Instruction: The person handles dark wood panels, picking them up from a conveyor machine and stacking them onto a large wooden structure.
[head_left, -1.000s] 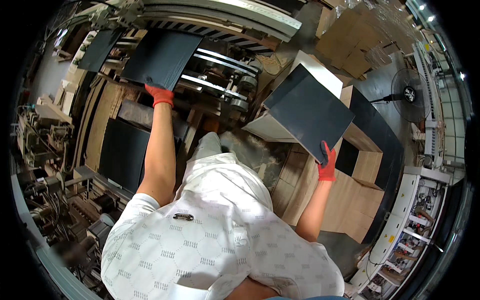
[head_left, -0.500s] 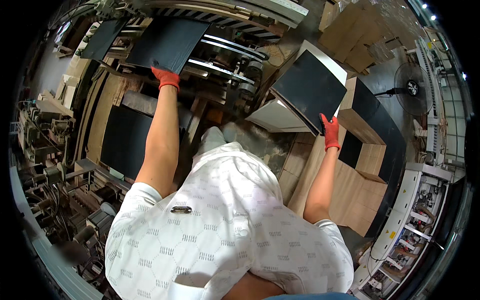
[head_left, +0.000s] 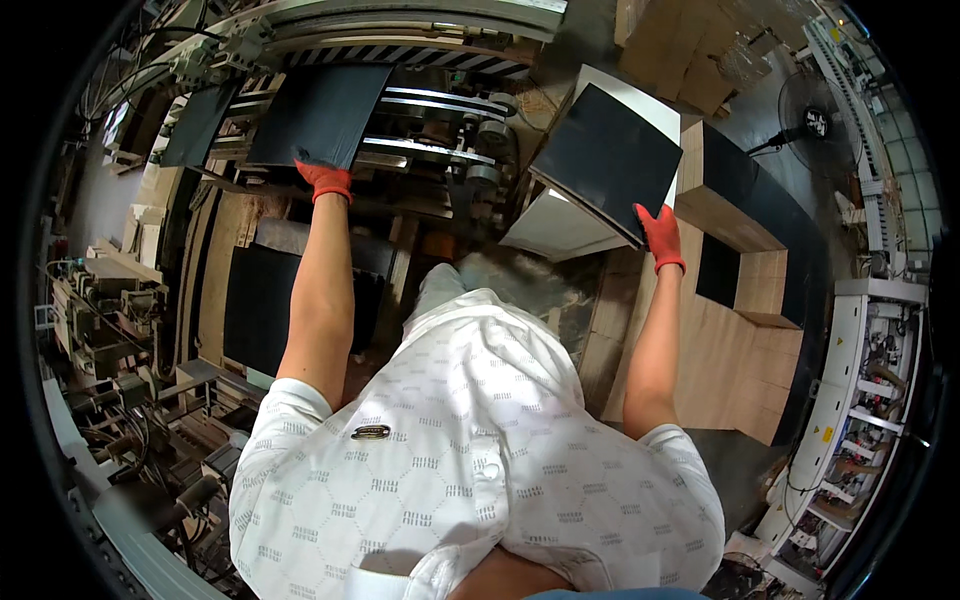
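Note:
My left hand, in a red glove, is at the near edge of a black panel lying on the rails of a machine. Its dark fingertips lie over the edge, closed on it. Out to the right, my right hand, also red-gloved, grips the near right corner of another black panel. That panel tops a small stack, set at an angle over white panels. The undersides of both held panels and the fingers beneath them are hidden.
Metal rails with rollers run beside the left panel. Another black panel lies lower left, near machinery. Wood-grain panels with black faces stand at right, before a fan and a white machine cabinet. Cardboard lies beyond.
The whole view has shifted slightly with my head. Both hands stay at the same panel edges. Neither panel has clearly moved against its surroundings.

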